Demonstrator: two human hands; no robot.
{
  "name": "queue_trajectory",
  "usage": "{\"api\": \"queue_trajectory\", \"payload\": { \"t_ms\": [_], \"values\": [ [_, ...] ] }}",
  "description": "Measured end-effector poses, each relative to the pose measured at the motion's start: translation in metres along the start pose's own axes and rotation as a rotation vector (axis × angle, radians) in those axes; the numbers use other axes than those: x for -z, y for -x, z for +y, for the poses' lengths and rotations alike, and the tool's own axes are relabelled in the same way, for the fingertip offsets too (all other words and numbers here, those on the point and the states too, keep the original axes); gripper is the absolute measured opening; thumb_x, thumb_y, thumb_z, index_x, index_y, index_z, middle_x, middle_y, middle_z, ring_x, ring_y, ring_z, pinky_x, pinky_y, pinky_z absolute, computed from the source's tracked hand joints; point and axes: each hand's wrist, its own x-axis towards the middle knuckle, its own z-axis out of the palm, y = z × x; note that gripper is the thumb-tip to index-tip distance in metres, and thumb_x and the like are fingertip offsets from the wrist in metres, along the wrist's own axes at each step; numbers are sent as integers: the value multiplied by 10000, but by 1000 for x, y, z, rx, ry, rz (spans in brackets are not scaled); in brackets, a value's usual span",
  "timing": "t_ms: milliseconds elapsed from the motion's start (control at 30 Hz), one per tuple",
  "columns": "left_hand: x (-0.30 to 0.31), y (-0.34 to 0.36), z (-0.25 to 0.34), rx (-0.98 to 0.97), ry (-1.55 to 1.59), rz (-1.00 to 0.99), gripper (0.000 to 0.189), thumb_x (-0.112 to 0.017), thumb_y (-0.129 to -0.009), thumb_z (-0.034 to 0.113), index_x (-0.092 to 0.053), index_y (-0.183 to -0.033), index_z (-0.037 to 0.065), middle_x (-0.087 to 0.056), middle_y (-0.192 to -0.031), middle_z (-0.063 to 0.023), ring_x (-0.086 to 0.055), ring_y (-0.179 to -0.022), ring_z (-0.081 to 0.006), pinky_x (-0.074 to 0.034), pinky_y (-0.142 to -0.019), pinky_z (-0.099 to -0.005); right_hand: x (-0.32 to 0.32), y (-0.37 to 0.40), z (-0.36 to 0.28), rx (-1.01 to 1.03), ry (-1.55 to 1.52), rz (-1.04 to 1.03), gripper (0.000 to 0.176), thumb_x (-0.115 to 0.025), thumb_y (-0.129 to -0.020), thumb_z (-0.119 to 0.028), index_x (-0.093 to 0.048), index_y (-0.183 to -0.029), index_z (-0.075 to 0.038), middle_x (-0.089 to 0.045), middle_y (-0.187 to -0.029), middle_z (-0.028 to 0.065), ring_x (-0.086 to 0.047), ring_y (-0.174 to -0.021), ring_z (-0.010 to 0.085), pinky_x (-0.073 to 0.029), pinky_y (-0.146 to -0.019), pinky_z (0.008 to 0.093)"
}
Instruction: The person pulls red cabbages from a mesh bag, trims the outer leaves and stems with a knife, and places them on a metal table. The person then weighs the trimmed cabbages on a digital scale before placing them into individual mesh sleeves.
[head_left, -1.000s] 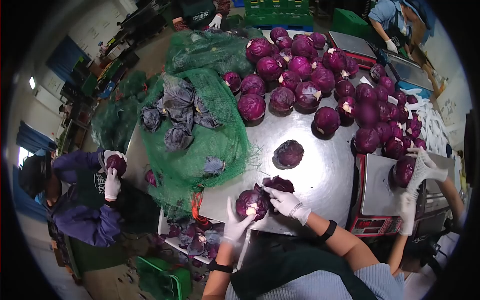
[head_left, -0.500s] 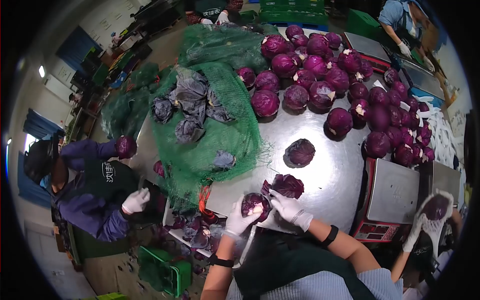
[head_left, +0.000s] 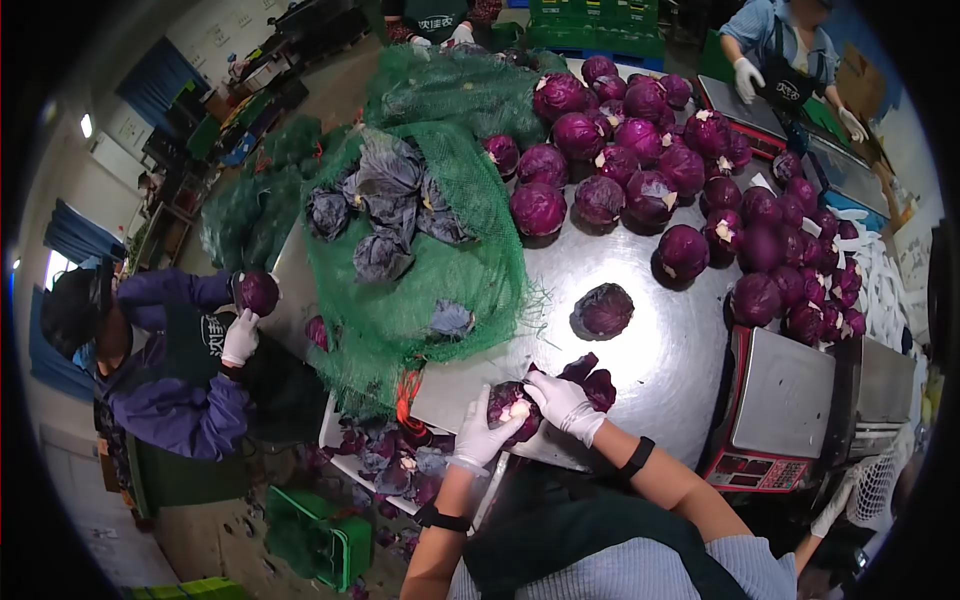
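My left hand [head_left: 482,432], in a white glove, is closed round the side of a red cabbage [head_left: 511,410], its pale cut stem facing up. My gloved right hand [head_left: 565,405] has its fingers bent against the upper right edge of the same cabbage, gripping at its outer leaves; the fingertips are partly hidden. Loose dark purple leaves [head_left: 598,387] lie on the steel table [head_left: 665,400] just beyond my right hand. Farther up the table sits a single red cabbage [head_left: 604,310], apart from both hands.
Many red cabbages [head_left: 600,200] fill the table's far side. A green mesh sack [head_left: 470,290] with dull cabbages lies at left. A scale [head_left: 785,390] stands at right. Below is a white bin of leaves [head_left: 385,470]. A co-worker [head_left: 175,370] at left holds a cabbage; others stand around.
My right hand has moved slightly down and left, closer against the cabbage. The co-worker at left has raised a gloved hand to their cabbage. The far-right co-worker has straightened up.
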Motion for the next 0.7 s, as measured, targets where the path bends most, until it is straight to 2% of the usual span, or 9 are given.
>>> {"api": "queue_trajectory", "payload": {
  "t_ms": [100, 133, 267, 367, 433, 467, 500, 633, 700],
  "values": [
    [20, 10, -5, -122, 53, -172, 941, -757, -690, 377, -266, -1371, -51, -426, -1266, -241, -449, -1181, -319, -365, -979, -358, -1, -17, 44, -214, -81, 23, 302, -436, -921, -345, -555, -1078, -115, -635, -833, 177, -609, -691, 359, -470, -599, 437],
    [14, 12, -29, -189, 212, -219, 895, -758, -709, 256, -248, -1376, -58, -388, -1321, -229, -412, -1221, -298, -324, -1018, -356, 3, -22, 48, -438, -125, -154, 347, -448, -918, -362, -554, -1120, -100, -635, -825, 195, -610, -614, 328, -466, -564, 411],
    [2, 30, -24, -9, 665, -196, 881, -760, -712, 184, -233, -1376, -54, -398, -1305, -184, -424, -1198, -252, -339, -1017, -344, 21, -16, 23, -534, -627, -171, 449, -497, -915, -338, -427, -1259, -57, -599, -678, 98, -518, -476, 157, -421, -445, 288],
    [-18, 35, -8, 74, 888, 4, 836, -766, -709, 171, -273, -1344, -59, -401, -1287, -170, -431, -1185, -243, -365, -997, -345, 41, 13, -26, -380, -417, -167, 601, -499, -900, -391, -332, -1336, -12, -638, -785, 141, -609, -606, 234, -488, -568, 347],
    [-40, 32, -36, -35, 505, 188, 766, -743, -733, 117, -285, -1323, -55, -413, -1259, -157, -448, -1162, -241, -387, -982, -355, -10, 35, 2, -42, -85, -77, 661, -478, -894, -435, -292, -1363, -8, -618, -1018, 213, -634, -835, 341, -499, -720, 418],
    [-42, 32, -32, -52, 409, 199, 782, -733, -735, 62, -238, -1333, -33, -449, -1234, -159, -484, -1121, -218, -413, -961, -352, -22, 38, -5, 190, 102, 143, 684, -465, -888, -461, -283, -1373, -13, -512, -1196, 266, -566, -1018, 384, -468, -834, 425],
    [-42, 32, -29, -51, 416, 196, 782, -733, -735, 62, -238, -1333, -33, -449, -1234, -159, -484, -1121, -218, -413, -961, -352, -26, 41, -6, 72, 76, 73, 652, -463, -890, -450, -297, -1376, -50, -466, -1246, 265, -524, -1092, 365, -456, -868, 380],
    [-25, 27, -7, 113, 851, 180, 749, -701, -754, 18, -213, -1323, 0, -400, -1261, -148, -454, -1148, -214, -423, -952, -343, -13, 27, -1, -9, -239, 99, 401, -458, -913, -334, -509, -1221, -83, -574, -1116, 216, -560, -1016, 354, -471, -832, 397],
    [-18, 16, -31, 124, 826, 162, 705, -688, -773, 36, -232, -1311, 17, -409, -1256, -135, -451, -1153, -206, -429, -944, -337, 0, 18, 6, -451, -499, 21, 330, -460, -928, -272, -549, -1120, -21, -636, -760, 154, -614, -548, 229, -488, -508, 334]
  ]
}}
